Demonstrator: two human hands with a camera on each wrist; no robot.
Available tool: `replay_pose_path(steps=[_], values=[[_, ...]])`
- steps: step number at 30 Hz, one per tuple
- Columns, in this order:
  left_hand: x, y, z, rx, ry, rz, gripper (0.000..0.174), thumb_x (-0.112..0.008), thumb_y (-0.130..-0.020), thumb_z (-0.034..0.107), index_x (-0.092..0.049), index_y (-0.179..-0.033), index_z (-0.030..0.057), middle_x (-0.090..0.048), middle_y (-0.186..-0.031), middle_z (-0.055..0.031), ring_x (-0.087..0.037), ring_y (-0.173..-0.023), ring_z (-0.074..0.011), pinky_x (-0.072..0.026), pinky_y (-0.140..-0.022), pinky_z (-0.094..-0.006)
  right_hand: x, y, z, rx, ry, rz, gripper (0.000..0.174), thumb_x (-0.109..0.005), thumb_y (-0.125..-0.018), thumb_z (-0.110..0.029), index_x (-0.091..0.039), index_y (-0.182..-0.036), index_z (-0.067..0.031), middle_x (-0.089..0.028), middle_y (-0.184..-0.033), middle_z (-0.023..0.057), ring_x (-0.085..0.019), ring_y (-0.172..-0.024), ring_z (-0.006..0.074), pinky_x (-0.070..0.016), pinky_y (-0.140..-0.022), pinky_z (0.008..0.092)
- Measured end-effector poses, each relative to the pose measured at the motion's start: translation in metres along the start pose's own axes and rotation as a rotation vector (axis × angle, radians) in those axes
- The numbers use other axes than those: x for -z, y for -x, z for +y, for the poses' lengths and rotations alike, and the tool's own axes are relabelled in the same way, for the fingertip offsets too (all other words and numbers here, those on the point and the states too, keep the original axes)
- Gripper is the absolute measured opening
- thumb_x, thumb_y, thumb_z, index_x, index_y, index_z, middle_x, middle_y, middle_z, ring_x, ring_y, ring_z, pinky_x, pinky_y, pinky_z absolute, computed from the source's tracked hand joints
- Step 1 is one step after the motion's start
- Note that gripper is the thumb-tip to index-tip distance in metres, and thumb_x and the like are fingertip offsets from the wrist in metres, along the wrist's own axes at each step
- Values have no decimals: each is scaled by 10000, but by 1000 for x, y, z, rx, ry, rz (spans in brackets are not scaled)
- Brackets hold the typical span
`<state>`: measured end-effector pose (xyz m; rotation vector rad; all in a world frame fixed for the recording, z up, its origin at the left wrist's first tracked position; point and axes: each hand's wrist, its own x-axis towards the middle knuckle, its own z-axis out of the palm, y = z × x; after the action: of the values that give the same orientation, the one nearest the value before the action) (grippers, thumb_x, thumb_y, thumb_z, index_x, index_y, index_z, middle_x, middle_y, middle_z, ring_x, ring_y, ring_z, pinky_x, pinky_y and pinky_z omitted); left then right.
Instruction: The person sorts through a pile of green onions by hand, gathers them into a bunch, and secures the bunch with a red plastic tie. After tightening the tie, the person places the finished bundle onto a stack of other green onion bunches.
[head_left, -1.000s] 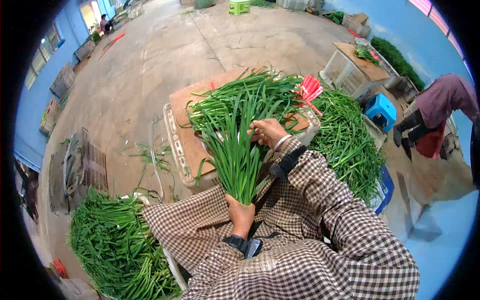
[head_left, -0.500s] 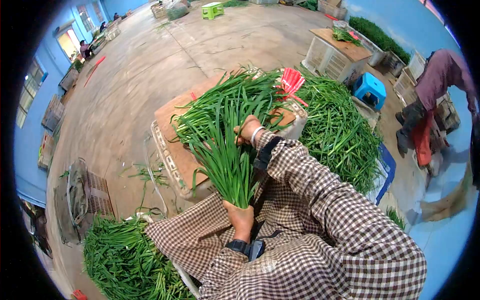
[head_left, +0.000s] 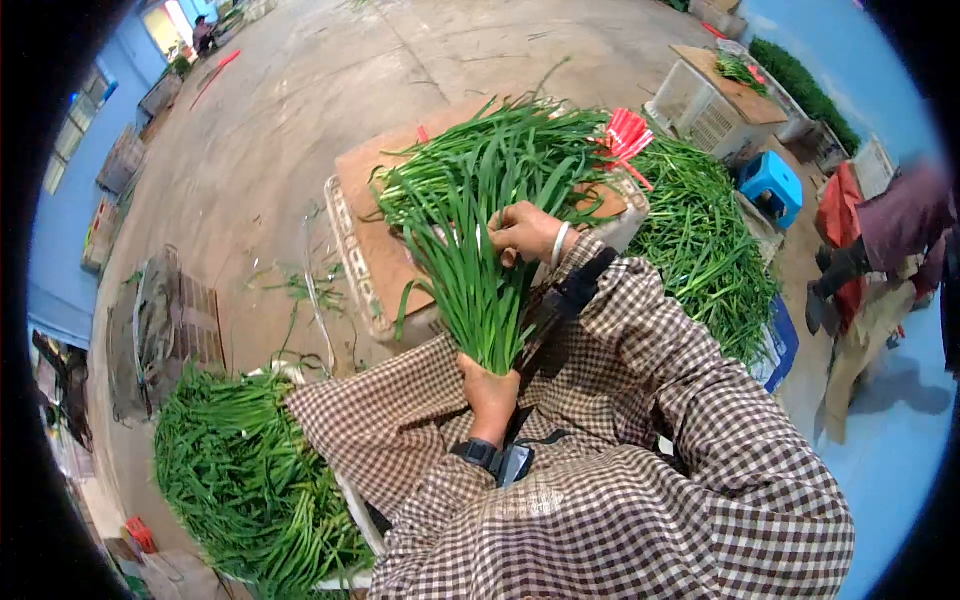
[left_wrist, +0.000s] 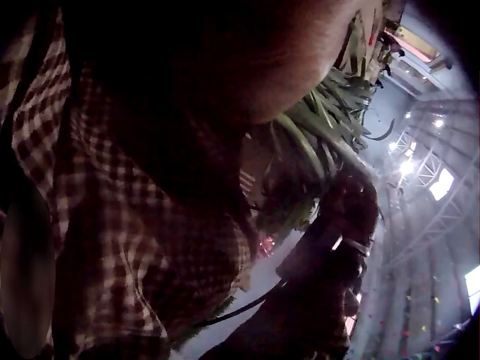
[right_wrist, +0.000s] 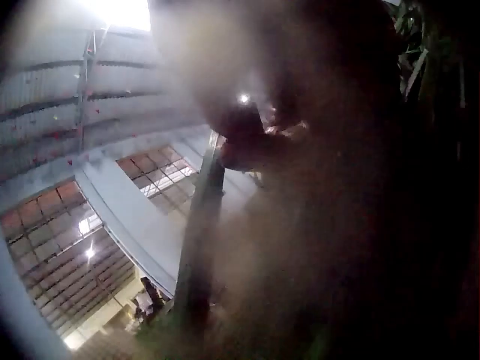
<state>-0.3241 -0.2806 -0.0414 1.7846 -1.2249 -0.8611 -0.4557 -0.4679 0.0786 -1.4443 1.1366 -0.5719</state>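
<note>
In the head view, my left hand (head_left: 488, 398) grips the pale lower end of a bundle of long green leaves (head_left: 468, 290), which fan out above the fist. Curled at the bundle's right edge, my right hand (head_left: 530, 233) has its thumb and fingertips together on the leaves. Behind the bundle, more green leaves (head_left: 530, 150) lie across a brown board (head_left: 372, 200) on a crate. Red strips (head_left: 627, 135) rest at their right end. The left wrist view shows leaves (left_wrist: 315, 127) beyond the hand; the right wrist view is dark and blurred.
A leafy heap (head_left: 240, 480) stands at lower left and another (head_left: 700, 250) to the right of the board. A blue stool (head_left: 771, 188), a board-topped crate (head_left: 705, 110) and a person (head_left: 895, 230) are farther right. A mesh crate (head_left: 195, 320) sits at left.
The head view has shifted. My right hand has moved slightly right along the bundle's edge since half a second ago, while my left keeps its grip. The person at right has changed posture.
</note>
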Motion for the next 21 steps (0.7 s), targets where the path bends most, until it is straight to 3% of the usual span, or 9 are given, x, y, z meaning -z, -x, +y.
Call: replay_pose_path(steps=[4, 6, 8, 10, 11, 14, 16, 17, 21], values=[[3, 2, 1, 9, 19, -53, 582, -655, -652, 25, -304, -1114, -17, -561, -929, -205, -584, -845, -317, -475, -704, -383, -9, 4, 8, -40, 200, -71, 176, -599, -759, -68, -570, -850, 79, -632, -714, 98, -613, -557, 135, -483, -494, 268], [2, 0, -2, -23, 3, -40, 631, -658, -637, 53, -297, -1150, -8, -578, -911, -246, -577, -841, -407, -468, -714, -424, -13, 9, 15, -52, 186, -101, 167, -604, -778, -71, -599, -857, 76, -634, -698, 71, -603, -540, 117, -476, -487, 255], [2, 1, 0, -19, 0, -33, 661, -658, -637, 55, -279, -1174, -15, -577, -921, -253, -580, -837, -407, -471, -706, -424, -19, 16, 21, -12, 176, -122, 168, -616, -797, -112, -627, -796, 56, -645, -681, 79, -598, -509, 120, -470, -464, 261], [4, 1, 7, 68, -31, -68, 689, -658, -639, 59, -263, -1198, -19, -574, -930, -261, -579, -848, -409, -470, -714, -426, -32, 23, 23, 86, 405, -97, 193, -601, -729, -66, -572, -722, 125, -608, -606, 182, -640, -553, 226, -516, -516, 326], [1, 1, 3, 19, -38, -38, 703, -662, -637, 63, -258, -1206, -24, -579, -917, -260, -579, -855, -410, -472, -715, -427, -40, 32, 20, 42, 337, -53, 193, -598, -695, -81, -589, -738, 106, -601, -617, 207, -632, -564, 277, -514, -533, 362], [1, -1, 2, 50, -25, -84, 708, -665, -634, 60, -256, -1204, -32, -580, -912, -263, -578, -848, -419, -470, -723, -433, -60, 52, 13, 228, 782, 162, 143, -596, -682, -60, -589, -778, 46, -609, -707, 208, -612, -697, 366, -500, -614, 437], [0, -4, 0, -96, 62, -96, 660, -663, -639, 37, -306, -1190, -29, -548, -1000, -220, -566, -914, -354, -441, -800, -389, -71, 64, 7, 185, 848, 118, 128, -599, -695, -62, -560, -797, 5, -591, -737, 186, -583, -723, 376, -475, -628, 441], [0, -4, -5, -112, 23, -140, 632, -669, -641, 35, -330, -1171, -28, -537, -1009, -193, -559, -913, -333, -439, -798, -378, -74, 67, 17, 352, 884, 183, 182, -611, -678, -75, -551, -838, -13, -587, -752, 168, -588, -703, 366, -479, -620, 436], [4, 0, 4, -162, -6, -150, 509, -664, -711, 59, -390, -1133, -15, -517, -1003, -133, -549, -899, -285, -444, -765, -371, -83, 86, 0, 487, 1002, 252, 204, -604, -663, -105, -519, -834, -33, -571, -746, 133, -604, -627, 307, -491, -505, 386]])
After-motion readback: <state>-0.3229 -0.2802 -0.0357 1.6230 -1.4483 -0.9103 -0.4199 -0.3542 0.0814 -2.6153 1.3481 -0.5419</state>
